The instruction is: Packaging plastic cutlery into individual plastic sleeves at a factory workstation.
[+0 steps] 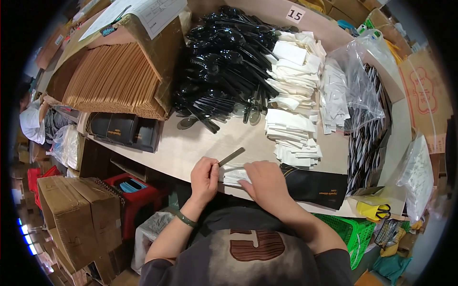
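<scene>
Pinching a thin grey metal strip [232, 156] near its lower end, the left hand [205, 175] keeps a tight grip at the counter [181, 143] edge. The right hand [267, 181] presses flat, fingers spread, on a clear packet [234, 174] beside a black sleeve [317, 187]. Behind lie black plastic spoons [224, 62] and white napkins [293, 95].

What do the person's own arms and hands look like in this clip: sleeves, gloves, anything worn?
Both hands are bare, without gloves: the left hand and the right hand. The forearms are uncovered too. A dark green band sits around the left wrist. Short dark sleeves end at the upper arms, part of a dark top with a brown patch on the chest.
</scene>
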Motion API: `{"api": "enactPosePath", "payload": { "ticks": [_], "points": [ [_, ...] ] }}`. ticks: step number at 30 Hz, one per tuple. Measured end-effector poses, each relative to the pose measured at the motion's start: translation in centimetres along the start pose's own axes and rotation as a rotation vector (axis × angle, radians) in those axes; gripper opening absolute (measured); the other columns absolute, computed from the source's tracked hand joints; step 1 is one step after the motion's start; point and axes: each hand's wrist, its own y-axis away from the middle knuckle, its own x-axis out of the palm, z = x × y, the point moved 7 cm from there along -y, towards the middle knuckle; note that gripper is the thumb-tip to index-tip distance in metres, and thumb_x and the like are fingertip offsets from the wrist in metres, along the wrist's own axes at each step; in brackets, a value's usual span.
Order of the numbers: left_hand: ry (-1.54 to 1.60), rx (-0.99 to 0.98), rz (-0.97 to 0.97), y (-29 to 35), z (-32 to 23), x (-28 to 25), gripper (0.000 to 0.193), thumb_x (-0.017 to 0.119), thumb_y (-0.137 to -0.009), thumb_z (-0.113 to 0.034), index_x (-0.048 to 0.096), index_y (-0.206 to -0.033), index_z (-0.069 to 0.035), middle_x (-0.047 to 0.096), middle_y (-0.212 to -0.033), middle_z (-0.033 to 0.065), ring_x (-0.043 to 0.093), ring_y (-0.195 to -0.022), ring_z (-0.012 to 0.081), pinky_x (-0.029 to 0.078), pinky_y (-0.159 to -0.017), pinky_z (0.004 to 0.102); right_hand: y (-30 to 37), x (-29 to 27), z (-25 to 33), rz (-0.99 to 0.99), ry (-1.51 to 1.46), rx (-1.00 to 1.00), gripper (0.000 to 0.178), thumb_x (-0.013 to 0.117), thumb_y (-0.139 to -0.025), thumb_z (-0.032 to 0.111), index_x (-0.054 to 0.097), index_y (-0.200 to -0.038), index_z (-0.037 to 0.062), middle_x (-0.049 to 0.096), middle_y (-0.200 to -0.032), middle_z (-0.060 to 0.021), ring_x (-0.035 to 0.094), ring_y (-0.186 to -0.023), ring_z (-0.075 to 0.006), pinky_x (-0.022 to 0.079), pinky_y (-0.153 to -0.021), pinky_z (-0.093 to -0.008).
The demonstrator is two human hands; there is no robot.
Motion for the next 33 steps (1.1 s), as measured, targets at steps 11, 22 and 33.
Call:
{"api": "enactPosePath", "payload": {
  "ticks": [11, 22, 33],
  "points": [
    [-0.335, 0.407, 0.357, -4.0, -3.9, -2.9, 0.017, 0.075, -0.075, -0.012, 0.063, -0.086, -0.011, 0.061, -0.090, 0.0088, 0.061, -0.089, 0.0318, 0.049, -0.075, 0.0412, 5.4, 1.5, -2.1, 0.069, 0.152, -0.138, 0.051, 0.073, -0.083, 0.023, 0.060, -0.126, 0.0010, 0.053, -0.138, -0.0233, 0.050, -0.131, -0.0394, 0.039, -0.108, -0.0543],
    [-0.137, 0.074, 0.231, -2.6, 0.9, -1.8, 0.012, 0.073, -0.083, -0.008, 0.069, -0.095, -0.006, 0.064, -0.097, 0.0109, 0.062, -0.094, 0.0317, 0.050, -0.082, 0.0385, 3.5, 1.1, -1.6, -0.094, -0.037, -0.060, 0.047, 0.078, -0.079, 0.013, 0.060, -0.119, -0.0009, 0.053, -0.132, -0.0238, 0.054, -0.121, -0.0435, 0.045, -0.103, -0.0512],
    [-0.358, -0.020, 0.083, -3.2, 3.7, -5.9, 0.011, 0.067, -0.088, -0.006, 0.056, -0.089, -0.003, 0.057, -0.081, 0.0129, 0.057, -0.075, 0.0310, 0.047, -0.070, 0.0372, 3.5, 0.7, -2.6, -0.120, -0.092, 0.043, 0.056, 0.080, -0.076, 0.010, 0.057, -0.125, -0.0043, 0.053, -0.134, -0.0260, 0.053, -0.123, -0.0433, 0.043, -0.106, -0.0521]
  ]
}}
